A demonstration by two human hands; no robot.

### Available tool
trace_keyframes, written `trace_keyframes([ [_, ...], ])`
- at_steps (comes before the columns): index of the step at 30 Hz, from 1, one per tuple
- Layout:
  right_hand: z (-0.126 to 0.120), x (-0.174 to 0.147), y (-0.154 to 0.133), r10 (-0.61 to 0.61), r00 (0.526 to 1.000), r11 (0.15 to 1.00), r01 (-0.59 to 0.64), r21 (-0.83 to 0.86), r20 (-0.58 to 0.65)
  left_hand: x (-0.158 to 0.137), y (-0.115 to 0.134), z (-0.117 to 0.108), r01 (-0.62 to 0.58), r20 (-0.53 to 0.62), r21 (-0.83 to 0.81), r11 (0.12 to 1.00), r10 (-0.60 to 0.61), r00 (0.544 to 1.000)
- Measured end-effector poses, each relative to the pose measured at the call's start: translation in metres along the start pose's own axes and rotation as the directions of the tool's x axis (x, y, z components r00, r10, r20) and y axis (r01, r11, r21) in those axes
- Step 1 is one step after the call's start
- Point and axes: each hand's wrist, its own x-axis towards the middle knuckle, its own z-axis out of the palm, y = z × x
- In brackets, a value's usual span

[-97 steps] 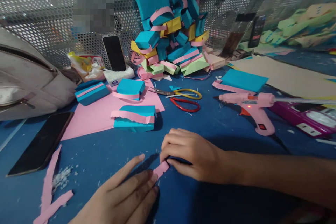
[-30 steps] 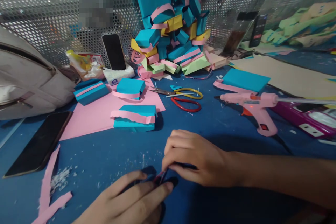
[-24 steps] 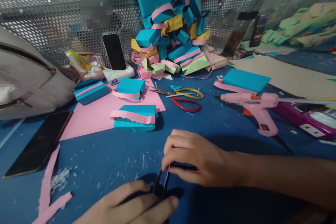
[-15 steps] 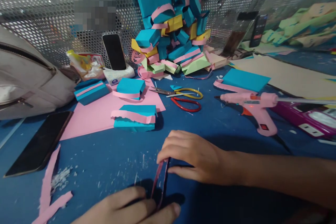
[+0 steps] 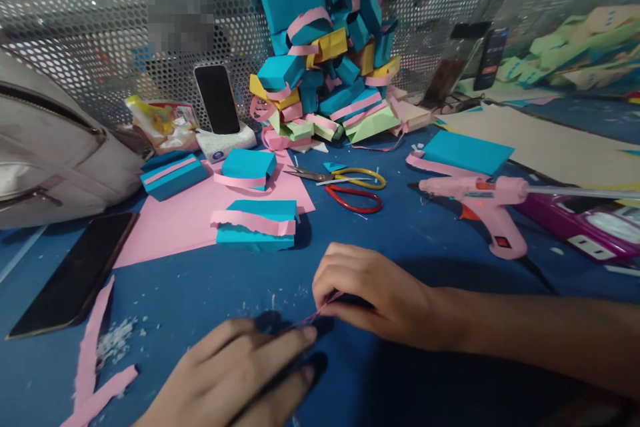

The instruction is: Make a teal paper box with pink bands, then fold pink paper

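Note:
A narrow pink paper strip (image 5: pixel 317 314) stretches between my two hands, low over the blue table. My right hand (image 5: pixel 367 287) pinches its far end between bent fingers and thumb. My left hand (image 5: pixel 245 363) is at the near end, its fingers partly stretched along the strip. That end runs in behind the left fingers, so the exact grip is hidden. Beyond the hands sits a blue paper box (image 5: pixel 257 240) with a pink band across it. Two similar pieces, a blue box (image 5: pixel 249 167) and another blue box (image 5: pixel 175 175), sit farther back.
Yellow-and-red-handled scissors (image 5: pixel 340 181) lie beyond my hands. At right, a pink glue gun (image 5: pixel 480 197) rests near a purple device (image 5: pixel 575 223). Left are a dark tablet (image 5: pixel 75 273), torn pink strips (image 5: pixel 93 347) and a bag (image 5: pixel 55 147). Stacked paper boxes (image 5: pixel 325 47) rise behind.
The strip, a narrow upright loop before, now looks flattened and slanted between my hands. My left hand has turned and its fingers have come closer to my right hand, which has shifted slightly right.

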Motion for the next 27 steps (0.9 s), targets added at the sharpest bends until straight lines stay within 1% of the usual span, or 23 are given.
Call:
trace_keyframes([
  [3, 0.000, -0.001, -0.002, 0.032, 0.999, 0.998, -0.031, 0.048, -0.039, 0.003, -0.006, -0.006, 0.142, 0.046, -0.051, 0.989, -0.140, 0.989],
  [5, 0.000, -0.002, -0.002, 0.081, 0.995, 0.994, -0.077, 0.071, -0.050, 0.007, -0.010, -0.007, 0.238, 0.043, -0.126, 0.963, -0.235, 0.971],
  [6, 0.000, -0.002, -0.002, 0.117, 0.992, 0.989, -0.113, 0.092, -0.045, 0.009, -0.012, -0.006, 0.301, 0.026, -0.179, 0.937, -0.301, 0.953],
  [8, -0.001, -0.001, -0.001, 0.201, 0.979, 0.969, -0.194, 0.155, -0.030, 0.011, -0.016, -0.002, 0.421, 0.004, -0.280, 0.863, -0.438, 0.899],
  [10, -0.001, 0.001, 0.000, 0.268, 0.963, 0.940, -0.257, 0.224, -0.020, 0.011, -0.019, 0.002, 0.492, 0.010, -0.346, 0.799, -0.521, 0.853],
  [11, -0.001, 0.001, 0.001, 0.293, 0.956, 0.927, -0.279, 0.252, -0.018, 0.010, -0.020, 0.004, 0.511, 0.019, -0.367, 0.778, -0.543, 0.840],
  [13, -0.002, 0.003, 0.001, 0.322, 0.947, 0.909, -0.306, 0.283, -0.010, 0.008, -0.021, 0.006, 0.527, 0.028, -0.399, 0.750, -0.564, 0.825],
  [16, -0.003, 0.004, 0.000, 0.342, 0.940, 0.900, -0.327, 0.289, -0.002, 0.008, -0.023, 0.007, 0.533, 0.032, -0.423, 0.732, -0.576, 0.817],
  [20, -0.003, 0.003, -0.001, 0.347, 0.938, 0.899, -0.325, 0.293, -0.025, 0.009, -0.023, 0.005, 0.507, 0.021, -0.432, 0.746, -0.554, 0.832],
  [24, -0.003, 0.002, 0.001, 0.320, 0.945, 0.919, -0.294, 0.264, -0.063, 0.009, -0.022, 0.003, 0.487, 0.005, -0.424, 0.764, -0.536, 0.844],
  [27, -0.002, 0.001, 0.002, 0.239, 0.967, 0.955, -0.218, 0.202, -0.087, 0.009, -0.022, 0.002, 0.477, -0.004, -0.403, 0.781, -0.522, 0.853],
])
